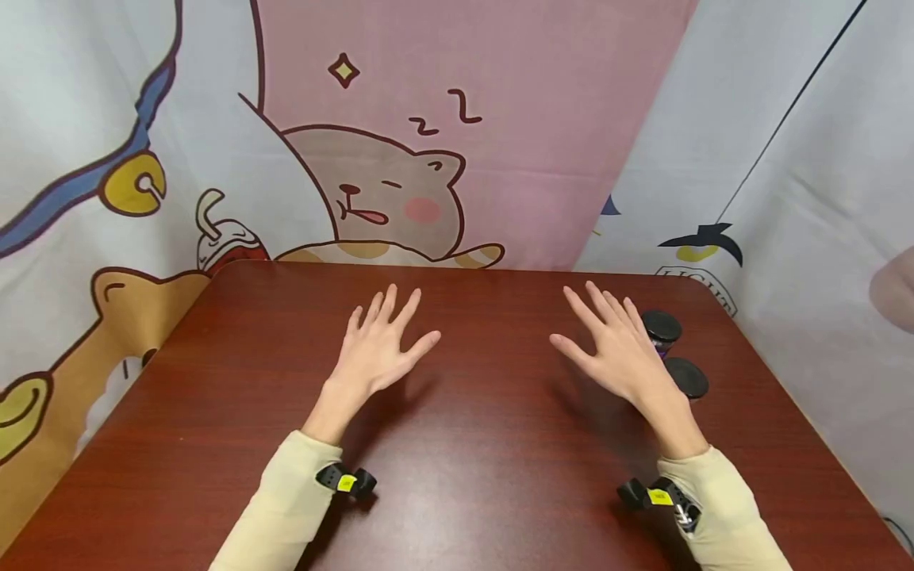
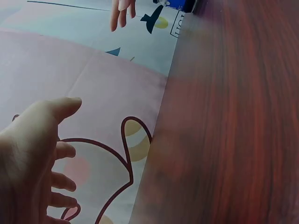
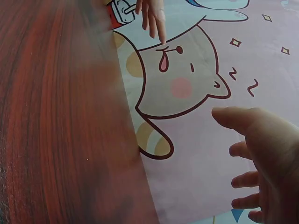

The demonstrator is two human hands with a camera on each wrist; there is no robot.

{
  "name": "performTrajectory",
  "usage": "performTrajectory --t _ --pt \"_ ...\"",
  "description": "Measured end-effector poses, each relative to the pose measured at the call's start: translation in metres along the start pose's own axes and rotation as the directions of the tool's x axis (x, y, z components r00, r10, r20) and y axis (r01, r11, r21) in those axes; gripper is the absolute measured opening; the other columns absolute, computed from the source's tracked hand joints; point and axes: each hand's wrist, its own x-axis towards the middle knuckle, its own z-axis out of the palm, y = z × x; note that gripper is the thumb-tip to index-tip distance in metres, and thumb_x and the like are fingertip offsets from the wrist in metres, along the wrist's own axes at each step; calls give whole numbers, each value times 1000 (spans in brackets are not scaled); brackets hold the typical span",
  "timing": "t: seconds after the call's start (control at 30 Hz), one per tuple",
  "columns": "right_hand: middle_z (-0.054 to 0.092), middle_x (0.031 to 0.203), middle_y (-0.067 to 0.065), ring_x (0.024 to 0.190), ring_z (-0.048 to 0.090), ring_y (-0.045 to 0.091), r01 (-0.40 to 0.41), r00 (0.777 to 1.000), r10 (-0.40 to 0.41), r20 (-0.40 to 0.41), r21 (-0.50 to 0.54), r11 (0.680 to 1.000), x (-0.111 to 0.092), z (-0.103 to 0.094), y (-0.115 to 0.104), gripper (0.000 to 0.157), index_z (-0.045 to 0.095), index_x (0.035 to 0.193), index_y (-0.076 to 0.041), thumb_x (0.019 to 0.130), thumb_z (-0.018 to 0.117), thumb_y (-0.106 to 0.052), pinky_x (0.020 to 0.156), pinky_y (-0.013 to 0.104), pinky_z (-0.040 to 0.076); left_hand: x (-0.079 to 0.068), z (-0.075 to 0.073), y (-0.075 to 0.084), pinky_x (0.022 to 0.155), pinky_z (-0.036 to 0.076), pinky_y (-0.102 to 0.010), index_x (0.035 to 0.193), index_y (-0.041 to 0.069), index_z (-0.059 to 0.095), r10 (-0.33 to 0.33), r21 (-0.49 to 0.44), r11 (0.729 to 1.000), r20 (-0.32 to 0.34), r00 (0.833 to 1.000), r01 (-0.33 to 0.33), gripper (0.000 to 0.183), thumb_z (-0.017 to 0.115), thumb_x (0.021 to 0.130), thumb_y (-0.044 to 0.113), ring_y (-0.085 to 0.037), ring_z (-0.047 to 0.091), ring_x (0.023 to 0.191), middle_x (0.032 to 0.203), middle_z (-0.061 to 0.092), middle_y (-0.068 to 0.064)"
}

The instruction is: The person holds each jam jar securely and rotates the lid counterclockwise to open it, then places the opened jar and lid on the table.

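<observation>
Above the middle-left of the brown table (image 1: 471, 444), my left hand (image 1: 374, 349) is held with its fingers spread and nothing in it. My right hand (image 1: 617, 349) hovers over the right half, its fingers likewise spread and holding nothing. Two dark-lidded jars stand close beside the right hand: a farther jar (image 1: 661, 327) and a nearer jar (image 1: 687, 377), both partly hidden behind that hand. In the left wrist view the left hand's thumb (image 2: 65, 108) sticks out apart from the other fingers. The right wrist view shows the right hand (image 3: 271, 149) with a similar spread.
A cloth backdrop (image 1: 543, 159) with cartoon animals hangs behind the table's far edge and along its sides. Each wrist bears a black strap with a camera, the left strap (image 1: 332, 477) and the right strap (image 1: 678, 503). At the right edge, part of another hand (image 1: 896, 289) shows.
</observation>
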Motion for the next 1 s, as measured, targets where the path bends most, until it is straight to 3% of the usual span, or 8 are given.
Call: performTrajectory --t 0.67,1.0 --pt "27 161 25 142 31 48 -30 999 30 -15 32 999 -16 -15 12 78 32 159 -17 96 60 -55 119 56 13 5 9 33 107 36 -59 160 25 29 37 -114 993 -12 999 -38 82 43 95 72 -39 41 139 160 33 -16" --pt "39 151 26 130 42 52 -17 994 20 -105 32 999 -27 -21 20 74 40 154 -15 93 66 -48 106 67 30 9 14 54 99 46 -55 160 22 30 78 -162 984 -6 997 -78 81 46 95 69 -35 47 134 153 42 -15"
